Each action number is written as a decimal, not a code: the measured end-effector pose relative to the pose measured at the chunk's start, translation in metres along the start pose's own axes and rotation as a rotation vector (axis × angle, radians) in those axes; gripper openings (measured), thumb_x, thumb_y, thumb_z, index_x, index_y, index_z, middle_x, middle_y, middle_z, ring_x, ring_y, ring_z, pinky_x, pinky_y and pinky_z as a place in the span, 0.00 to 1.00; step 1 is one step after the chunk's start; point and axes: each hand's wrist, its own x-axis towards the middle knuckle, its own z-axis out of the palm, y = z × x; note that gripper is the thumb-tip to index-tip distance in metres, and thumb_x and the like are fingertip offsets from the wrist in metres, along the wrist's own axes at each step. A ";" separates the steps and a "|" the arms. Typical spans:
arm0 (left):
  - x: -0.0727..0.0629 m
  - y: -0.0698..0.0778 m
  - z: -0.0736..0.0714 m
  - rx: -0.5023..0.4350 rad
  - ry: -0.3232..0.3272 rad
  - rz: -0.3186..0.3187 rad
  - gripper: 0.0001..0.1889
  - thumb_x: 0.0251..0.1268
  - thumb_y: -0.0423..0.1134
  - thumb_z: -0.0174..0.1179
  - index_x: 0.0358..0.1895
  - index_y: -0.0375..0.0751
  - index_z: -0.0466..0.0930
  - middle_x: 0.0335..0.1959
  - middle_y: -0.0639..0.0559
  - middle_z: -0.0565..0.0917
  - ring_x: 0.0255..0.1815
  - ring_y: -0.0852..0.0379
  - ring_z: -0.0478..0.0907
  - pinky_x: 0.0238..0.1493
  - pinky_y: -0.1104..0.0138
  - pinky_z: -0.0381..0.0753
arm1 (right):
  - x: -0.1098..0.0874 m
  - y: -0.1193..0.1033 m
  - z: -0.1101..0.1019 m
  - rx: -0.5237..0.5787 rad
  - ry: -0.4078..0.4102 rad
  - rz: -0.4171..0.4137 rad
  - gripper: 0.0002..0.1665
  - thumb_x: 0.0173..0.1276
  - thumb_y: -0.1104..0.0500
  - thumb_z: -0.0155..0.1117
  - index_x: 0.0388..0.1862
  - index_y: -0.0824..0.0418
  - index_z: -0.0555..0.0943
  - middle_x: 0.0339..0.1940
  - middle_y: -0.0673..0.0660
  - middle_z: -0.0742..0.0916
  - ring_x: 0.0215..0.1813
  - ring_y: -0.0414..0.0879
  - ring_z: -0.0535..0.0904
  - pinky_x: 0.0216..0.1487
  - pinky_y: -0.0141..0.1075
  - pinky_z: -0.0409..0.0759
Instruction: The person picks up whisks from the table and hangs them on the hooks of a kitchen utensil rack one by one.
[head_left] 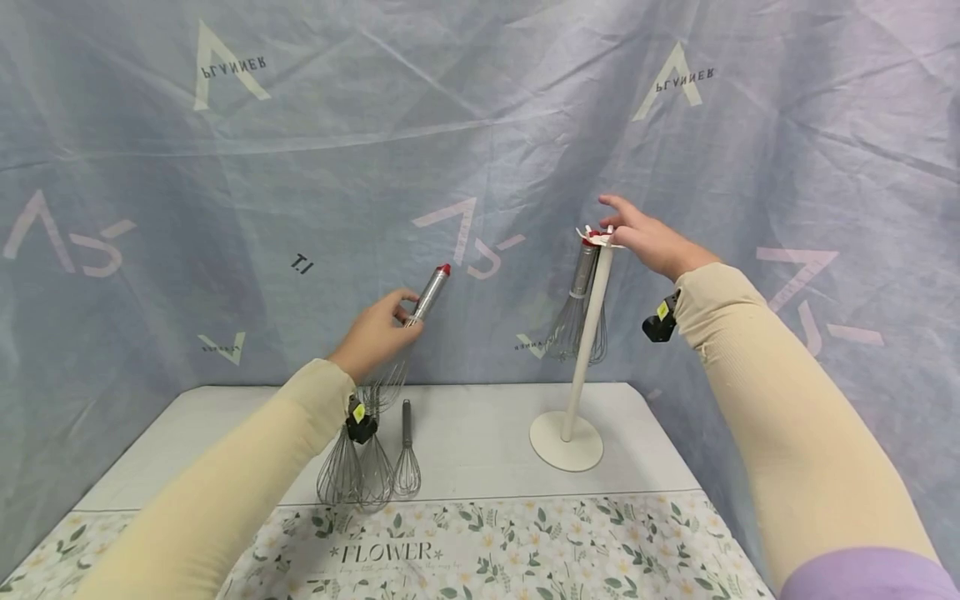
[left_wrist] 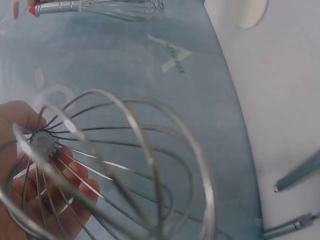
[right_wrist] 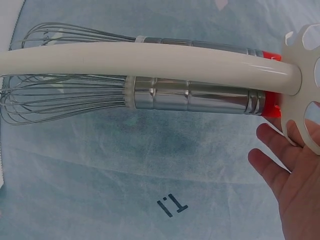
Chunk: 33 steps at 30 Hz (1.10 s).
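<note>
My left hand [head_left: 378, 333] grips a whisk [head_left: 432, 293] at the lower part of its steel handle. That handle tilts up to the right, ending in a red cap, and the wire loops [left_wrist: 135, 125] hang below the hand. On the right, a white stand [head_left: 588, 358] carries two hanging whisks [right_wrist: 195, 95] with steel handles and red ends. At its notched top plate [right_wrist: 295, 50] is my right hand [head_left: 645, 237], fingers [right_wrist: 272, 167] extended at the plate's edge beside the red ends. The right thumb is hidden in the right wrist view.
Under my left wrist, several whisks lie on the white tabletop [head_left: 480, 433], among them a small whisk [head_left: 407, 467]. The stand's round base [head_left: 566, 457] sits at the right. A flower-patterned cloth [head_left: 525, 542] covers the front, and a blue-grey curtain [head_left: 480, 100] hangs behind.
</note>
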 end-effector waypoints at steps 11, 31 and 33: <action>0.016 0.037 0.014 -0.001 -0.027 0.041 0.27 0.69 0.42 0.63 0.70 0.51 0.69 0.43 0.48 0.81 0.33 0.50 0.79 0.31 0.59 0.80 | -0.002 0.002 -0.001 -0.016 0.007 -0.002 0.44 0.74 0.55 0.37 0.85 0.43 0.37 0.82 0.61 0.60 0.80 0.64 0.54 0.72 0.66 0.55; 0.032 0.069 0.020 0.036 -0.069 0.067 0.26 0.69 0.44 0.60 0.69 0.56 0.68 0.40 0.51 0.81 0.26 0.51 0.74 0.26 0.60 0.75 | -0.002 0.000 0.004 -0.015 0.019 -0.027 0.42 0.75 0.54 0.37 0.85 0.41 0.39 0.82 0.61 0.61 0.80 0.63 0.55 0.73 0.65 0.56; 0.033 0.073 0.021 0.049 -0.069 0.071 0.27 0.68 0.44 0.61 0.69 0.56 0.68 0.39 0.51 0.81 0.26 0.51 0.74 0.26 0.60 0.74 | -0.001 -0.001 0.005 -0.020 0.024 -0.028 0.42 0.75 0.53 0.38 0.85 0.41 0.40 0.82 0.61 0.61 0.80 0.63 0.55 0.73 0.65 0.56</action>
